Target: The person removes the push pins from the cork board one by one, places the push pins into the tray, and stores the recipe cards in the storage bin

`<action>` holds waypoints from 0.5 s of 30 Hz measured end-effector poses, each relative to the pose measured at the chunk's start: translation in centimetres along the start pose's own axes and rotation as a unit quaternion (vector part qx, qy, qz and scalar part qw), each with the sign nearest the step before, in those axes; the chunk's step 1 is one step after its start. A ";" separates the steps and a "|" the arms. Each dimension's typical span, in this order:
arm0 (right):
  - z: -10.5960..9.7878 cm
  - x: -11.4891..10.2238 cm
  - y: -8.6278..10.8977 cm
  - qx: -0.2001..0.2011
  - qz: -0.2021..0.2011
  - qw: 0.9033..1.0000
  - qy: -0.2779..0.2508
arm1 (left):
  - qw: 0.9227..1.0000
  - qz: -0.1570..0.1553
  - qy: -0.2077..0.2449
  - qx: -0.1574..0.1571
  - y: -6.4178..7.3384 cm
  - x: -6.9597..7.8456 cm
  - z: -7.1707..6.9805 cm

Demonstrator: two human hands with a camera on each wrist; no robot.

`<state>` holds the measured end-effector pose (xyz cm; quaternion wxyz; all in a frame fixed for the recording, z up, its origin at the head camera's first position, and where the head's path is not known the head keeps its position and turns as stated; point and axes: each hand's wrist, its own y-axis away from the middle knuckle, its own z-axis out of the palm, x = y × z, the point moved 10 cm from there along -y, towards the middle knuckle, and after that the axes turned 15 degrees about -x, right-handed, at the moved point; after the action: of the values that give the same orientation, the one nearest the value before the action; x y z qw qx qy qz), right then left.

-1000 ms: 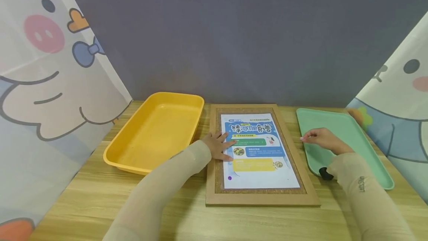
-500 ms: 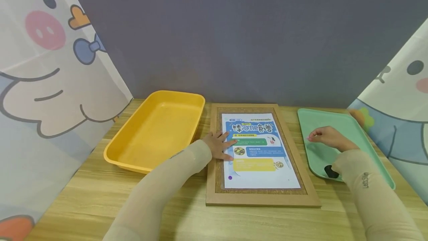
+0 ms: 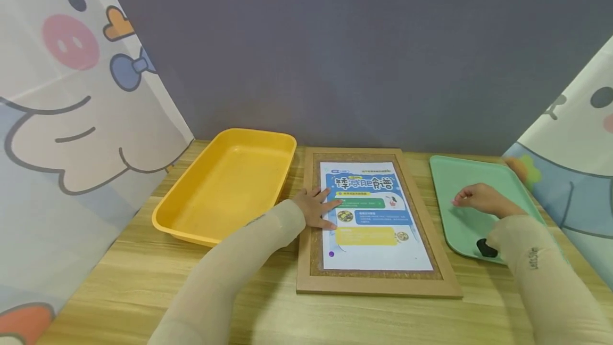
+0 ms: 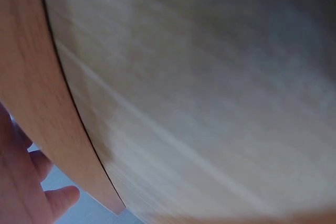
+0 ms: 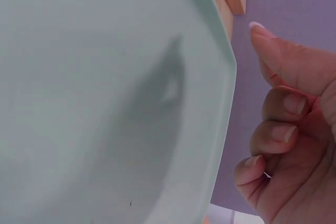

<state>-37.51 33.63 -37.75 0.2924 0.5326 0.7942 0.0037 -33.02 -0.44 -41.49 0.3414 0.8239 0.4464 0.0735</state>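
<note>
My left hand lies flat with spread fingers on the left edge of a printed sheet with Chinese text. That sheet lies on a wood-framed cork board. A purple dot marks its lower left corner. Over the green tray, my right hand pinches a tiny pink piece between thumb and forefinger; its kind is too small to make out. In the right wrist view the other fingers curl toward the palm, and the hand's shadow falls on the tray.
A deep yellow tray stands left of the board on the wood-grain table. A grey wall panel rises behind. Cartoon-printed sheets hang at both sides. A black camera sits at my right wrist.
My right hand has moved right, from the gap between board and tray to over the green tray. The left hand stays on the sheet. The view has shifted slightly.
</note>
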 end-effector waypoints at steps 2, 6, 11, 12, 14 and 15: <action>-0.1 0.2 0.1 -0.001 0.002 1.000 0.005 | 1.000 -0.002 0.000 0.000 0.1 0.0 -0.1; 0.0 0.3 0.1 -0.006 -0.003 1.000 0.017 | 1.000 0.002 0.001 0.000 0.3 0.0 -0.1; 0.3 0.4 0.0 -0.015 -0.007 1.000 0.023 | 1.000 0.009 0.013 0.002 0.2 0.1 0.0; 0.3 0.4 0.0 -0.014 -0.008 1.000 0.026 | 1.000 0.010 0.014 0.001 0.2 0.1 0.0; 0.4 0.3 0.1 -0.018 -0.010 0.999 0.029 | 1.000 0.008 0.014 0.000 0.2 0.2 0.0; 0.4 0.3 0.1 -0.020 -0.011 0.999 0.031 | 1.000 0.008 0.013 0.000 0.2 0.2 0.0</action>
<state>-37.31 33.84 -38.23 0.2783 0.5177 0.8083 0.0332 -32.79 -0.36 -41.43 0.3346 0.8265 0.4444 0.0866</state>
